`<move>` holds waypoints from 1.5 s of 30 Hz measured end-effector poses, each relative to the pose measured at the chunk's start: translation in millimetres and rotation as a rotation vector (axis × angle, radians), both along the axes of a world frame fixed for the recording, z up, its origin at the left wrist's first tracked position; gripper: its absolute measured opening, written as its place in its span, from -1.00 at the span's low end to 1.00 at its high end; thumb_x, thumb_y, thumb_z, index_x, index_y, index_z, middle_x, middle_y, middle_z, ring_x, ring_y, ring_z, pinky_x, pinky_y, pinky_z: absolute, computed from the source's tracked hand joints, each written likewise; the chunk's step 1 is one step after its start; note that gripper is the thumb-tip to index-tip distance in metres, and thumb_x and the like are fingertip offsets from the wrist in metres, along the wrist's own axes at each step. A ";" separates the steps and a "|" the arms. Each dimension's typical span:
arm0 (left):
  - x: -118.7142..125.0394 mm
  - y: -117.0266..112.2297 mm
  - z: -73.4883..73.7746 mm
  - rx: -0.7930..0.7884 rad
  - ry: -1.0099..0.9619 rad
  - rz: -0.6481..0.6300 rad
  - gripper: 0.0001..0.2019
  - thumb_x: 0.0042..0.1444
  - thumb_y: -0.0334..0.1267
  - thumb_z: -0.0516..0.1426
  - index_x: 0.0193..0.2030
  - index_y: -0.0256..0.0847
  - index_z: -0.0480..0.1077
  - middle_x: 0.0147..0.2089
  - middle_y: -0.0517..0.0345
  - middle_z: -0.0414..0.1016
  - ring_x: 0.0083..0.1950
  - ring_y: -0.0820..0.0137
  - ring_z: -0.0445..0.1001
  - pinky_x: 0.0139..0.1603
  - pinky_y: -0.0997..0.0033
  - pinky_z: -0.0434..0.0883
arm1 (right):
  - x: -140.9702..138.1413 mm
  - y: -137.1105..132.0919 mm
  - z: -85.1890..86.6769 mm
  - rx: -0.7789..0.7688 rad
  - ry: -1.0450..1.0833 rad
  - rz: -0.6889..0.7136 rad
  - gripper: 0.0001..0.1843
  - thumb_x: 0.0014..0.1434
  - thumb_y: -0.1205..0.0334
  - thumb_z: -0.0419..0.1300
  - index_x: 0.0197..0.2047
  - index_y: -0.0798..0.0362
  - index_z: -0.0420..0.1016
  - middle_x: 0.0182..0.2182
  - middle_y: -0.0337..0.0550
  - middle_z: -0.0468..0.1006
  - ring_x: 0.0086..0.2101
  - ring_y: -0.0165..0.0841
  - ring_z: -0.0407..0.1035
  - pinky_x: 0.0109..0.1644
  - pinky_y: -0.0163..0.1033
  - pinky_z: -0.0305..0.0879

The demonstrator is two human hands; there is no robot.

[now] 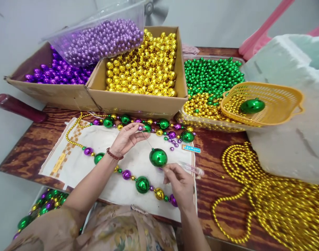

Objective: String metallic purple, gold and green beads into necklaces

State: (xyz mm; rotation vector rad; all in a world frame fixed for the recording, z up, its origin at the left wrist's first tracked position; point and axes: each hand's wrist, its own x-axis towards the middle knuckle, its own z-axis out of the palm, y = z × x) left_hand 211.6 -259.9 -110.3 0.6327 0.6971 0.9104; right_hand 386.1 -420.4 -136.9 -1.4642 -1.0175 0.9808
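My left hand (126, 138) is raised over a white cloth (78, 157), its fingertips pinched on the top of a thin needle or thread near a small purple bead. A large green ball (158, 157) hangs on that thread between my hands. My right hand (179, 184) sits just below and right of the ball, fingers pinched at the thread's lower end. A strand of green, purple and gold beads (142, 184) loops across the cloth under both hands.
Cardboard boxes of purple beads (57, 71) and gold beads (146, 66) stand behind the cloth. A clear tray of green and gold beads (209, 78) holds a yellow basket (269, 101) with one green ball. Gold bead strands (274, 198) pile at right beside white foam (287, 139).
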 end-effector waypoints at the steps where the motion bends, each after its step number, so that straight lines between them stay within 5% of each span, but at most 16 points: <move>1: -0.1 -0.5 -0.7 -0.004 -0.004 0.002 -0.88 0.12 -0.25 0.28 -0.23 -0.24 0.53 -0.17 0.07 0.59 -0.22 0.35 0.63 0.09 0.13 0.51 | -0.9 -0.4 -0.3 -0.004 0.002 -0.003 -0.75 0.22 0.14 0.21 -0.45 0.06 0.48 -0.69 -0.32 0.39 -0.64 -0.44 0.30 -0.50 -0.34 0.23; 10: 2.6 0.4 -3.1 0.002 -0.002 0.012 -0.76 0.02 -0.25 0.35 -0.17 -0.28 0.52 -0.29 0.13 0.58 -0.24 0.31 0.63 -0.04 0.22 0.53 | -4.9 0.1 -2.1 -0.040 0.016 -0.035 -0.73 0.19 0.09 0.23 -0.45 0.08 0.48 -0.68 -0.31 0.39 -0.64 -0.44 0.31 -0.52 -0.35 0.25; 16: 19.0 -15.8 -5.1 0.031 0.043 -0.018 -0.70 -0.03 -0.16 0.37 -0.22 -0.30 0.52 -0.34 0.10 0.57 -0.25 0.39 0.58 -0.14 0.40 0.46 | -18.0 24.6 -4.0 -0.087 0.101 -0.057 -0.76 0.13 0.08 0.30 -0.39 0.09 0.52 -0.61 -0.29 0.44 -0.60 -0.46 0.32 -0.49 -0.38 0.27; 21: 42.9 -22.9 -8.5 0.079 -0.033 0.215 -0.66 0.08 0.02 0.27 -0.28 -0.25 0.44 -0.39 0.16 0.51 -0.29 0.41 0.57 -0.25 0.46 0.44 | -39.7 50.1 -8.5 -0.097 0.233 -0.008 -0.74 0.08 0.05 0.33 -0.41 0.08 0.48 -0.57 -0.29 0.46 -0.62 -0.48 0.32 -0.51 -0.37 0.28; 25: 51.7 -9.7 -10.9 0.234 0.101 0.352 -0.71 0.12 -0.03 0.24 -0.33 -0.25 0.43 -0.53 0.26 0.43 -0.47 0.48 0.50 -0.38 0.51 0.39 | -31.8 61.3 -5.6 -0.112 0.225 0.073 -0.71 0.06 0.01 0.32 -0.36 0.08 0.50 -0.58 -0.26 0.49 -0.63 -0.44 0.36 -0.53 -0.34 0.32; 31: 51.0 5.2 -5.2 0.572 0.343 0.046 -0.77 0.14 -0.13 0.20 -0.39 -0.28 0.48 -0.53 0.21 0.48 -0.48 0.48 0.46 -0.36 0.50 0.38 | 8.5 91.3 27.2 0.081 0.103 -0.067 -0.73 0.11 0.02 0.31 -0.19 0.02 0.60 -0.40 -0.25 0.58 -0.62 -0.51 0.34 -0.52 -0.35 0.34; 35: 50.9 -2.5 2.5 0.767 0.506 -0.115 -0.76 0.19 -0.20 0.14 -0.43 -0.28 0.47 -0.49 0.21 0.48 -0.45 0.51 0.41 -0.37 0.53 0.32 | 16.9 116.7 43.6 0.218 0.170 -0.036 -0.83 0.07 0.10 0.35 -0.37 0.03 0.59 -0.45 -0.29 0.56 -0.67 -0.57 0.24 -0.62 -0.42 0.20; 39: 45.1 -8.5 6.1 0.824 0.600 -0.226 -0.80 0.17 -0.23 0.14 -0.40 -0.28 0.47 -0.49 0.23 0.46 -0.45 0.51 0.39 -0.39 0.54 0.28 | 25.2 123.6 51.6 0.359 0.271 -0.202 -0.78 0.11 0.07 0.34 -0.42 0.03 0.51 -0.47 -0.29 0.57 -0.67 -0.58 0.29 -0.64 -0.46 0.20; 45: 44.3 -7.5 10.6 0.839 0.537 -0.253 -0.79 0.17 -0.25 0.12 -0.43 -0.28 0.47 -0.53 0.23 0.45 -0.47 0.51 0.40 -0.38 0.53 0.31 | 20.1 103.7 48.7 0.232 0.233 0.047 -0.69 0.02 -0.02 0.40 -0.40 0.04 0.49 -0.49 -0.27 0.56 -0.59 -0.51 0.39 -0.61 -0.46 0.27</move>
